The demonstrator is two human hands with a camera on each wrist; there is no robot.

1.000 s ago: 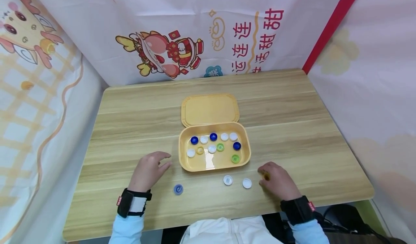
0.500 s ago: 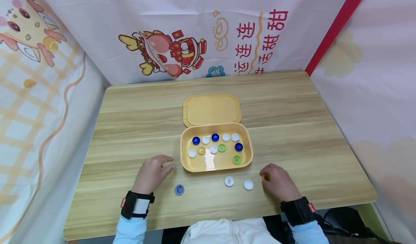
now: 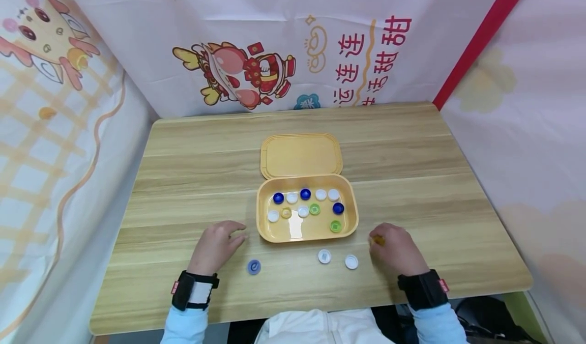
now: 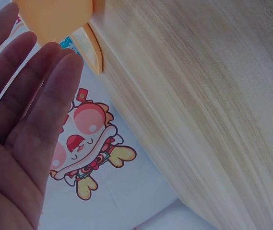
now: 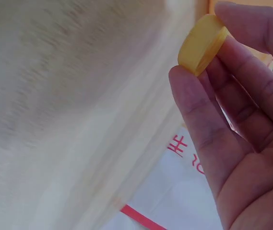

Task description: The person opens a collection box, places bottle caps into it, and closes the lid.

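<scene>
Between the thumb and fingers of my right hand (image 3: 397, 250) a yellow bottle cap (image 5: 201, 45) is pinched, tilted on its edge, just above the table right of the box. My left hand (image 3: 215, 247) rests by the box's left side with fingers relaxed and slightly bent, holding nothing. A yellow plastic box (image 3: 318, 228) contains several bottle caps: white, dark blue, green and one yellowish. Outside, near its front, lie a light blue cap (image 3: 254, 267) by my left hand and two white caps, one (image 3: 324, 256) in the middle and one (image 3: 351, 261) nearer my right hand.
The box's flat yellow lid (image 3: 301, 155) lies behind it, against its back rim. A wooden table (image 3: 192, 176) carries everything. Printed cloth hangs (image 3: 270, 8) at the back and both sides. The person's body is at the front edge.
My right hand has turned slightly and lifted a little with the yellow cap. The left hand barely moves. The whole head view shifts slightly to the right; the caps on the table stay put.
</scene>
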